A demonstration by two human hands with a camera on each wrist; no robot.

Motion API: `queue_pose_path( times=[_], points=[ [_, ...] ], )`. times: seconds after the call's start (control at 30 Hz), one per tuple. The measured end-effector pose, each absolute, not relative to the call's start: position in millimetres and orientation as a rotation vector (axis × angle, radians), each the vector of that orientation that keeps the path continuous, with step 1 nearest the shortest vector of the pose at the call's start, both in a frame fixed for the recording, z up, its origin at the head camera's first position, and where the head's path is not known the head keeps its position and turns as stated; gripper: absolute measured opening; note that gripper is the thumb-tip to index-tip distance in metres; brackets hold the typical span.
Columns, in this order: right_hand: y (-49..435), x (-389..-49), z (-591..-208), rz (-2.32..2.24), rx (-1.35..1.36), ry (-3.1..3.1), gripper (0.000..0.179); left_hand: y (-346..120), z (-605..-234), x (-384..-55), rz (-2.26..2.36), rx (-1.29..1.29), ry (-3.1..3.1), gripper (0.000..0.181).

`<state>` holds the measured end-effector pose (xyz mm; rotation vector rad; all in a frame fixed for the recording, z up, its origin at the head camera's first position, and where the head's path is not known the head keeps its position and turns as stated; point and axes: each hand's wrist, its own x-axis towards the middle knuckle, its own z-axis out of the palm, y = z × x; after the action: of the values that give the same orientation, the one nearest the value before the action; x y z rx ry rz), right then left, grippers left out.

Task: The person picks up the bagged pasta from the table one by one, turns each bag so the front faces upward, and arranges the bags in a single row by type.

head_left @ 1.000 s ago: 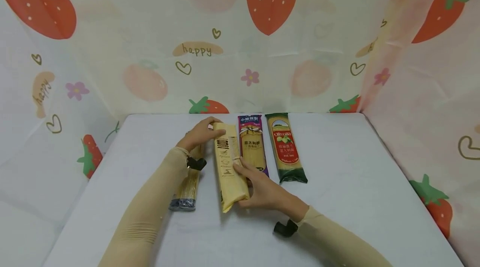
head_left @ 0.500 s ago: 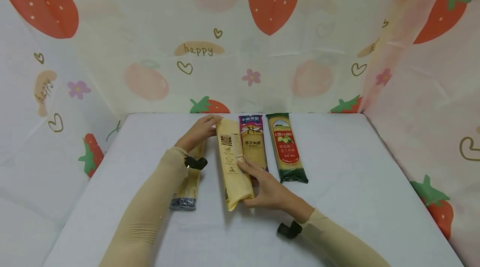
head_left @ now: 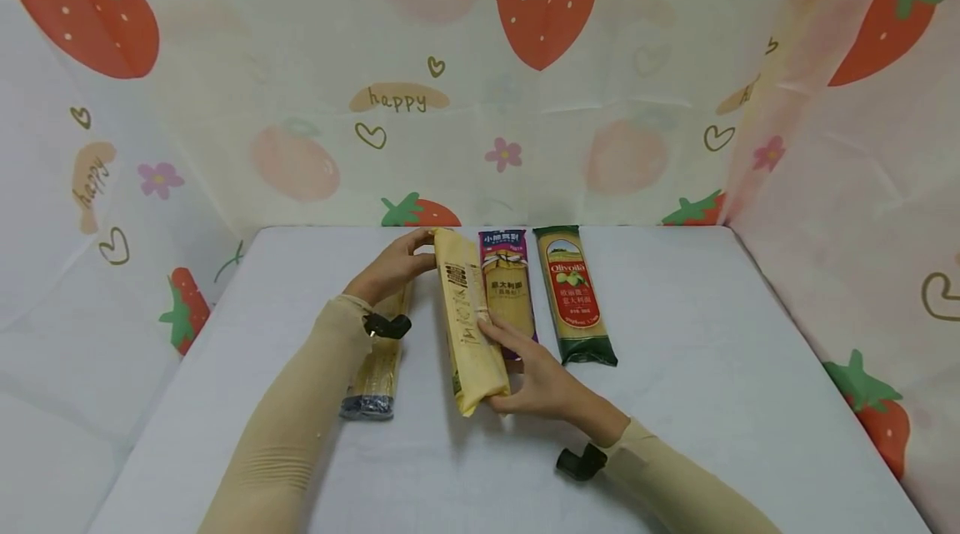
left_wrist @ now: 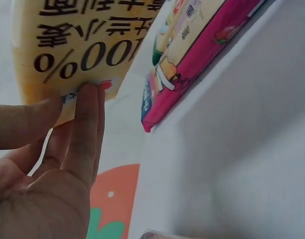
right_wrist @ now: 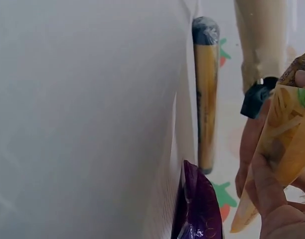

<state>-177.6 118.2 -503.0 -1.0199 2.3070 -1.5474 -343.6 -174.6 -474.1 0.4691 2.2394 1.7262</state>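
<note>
Both hands hold a pale yellow pasta pack raised off the table, its printed back facing up in the head view. My left hand pinches its far end between thumb and fingers; the left wrist view shows this hand at the lettered end of the pack. Near the close end, my right hand grips the right edge, thumb and fingers spread around it. Just right of the held pack lies a purple-and-pink spaghetti pack, partly covered by it.
A clear pasta pack with a dark end lies under the left forearm, partly hidden. To the right is a green-and-red Olivoilà spaghetti pack. The white table meets strawberry-printed cloth at its back and sides.
The yellow pasta pack has shifted slightly right and away from me, its far end rising toward the table's back edge. Both hands have moved along with it, keeping their hold.
</note>
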Motion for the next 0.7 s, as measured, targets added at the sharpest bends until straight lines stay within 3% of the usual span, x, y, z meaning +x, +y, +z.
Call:
queue_pose_path(
  times=[0.4,0.7],
  points=[
    [117.6,-176.5,-501.7,-1.682,-0.986,2.165,0.103,-172.8,-477.9,-342.2,1.716,0.489,2.229,0.053],
    [118.6,-179.1,-496.9,-1.878,-1.008,1.876,0.103,-173.5,-481.0,-339.6,1.855,0.446,1.940,0.066]
  ],
)
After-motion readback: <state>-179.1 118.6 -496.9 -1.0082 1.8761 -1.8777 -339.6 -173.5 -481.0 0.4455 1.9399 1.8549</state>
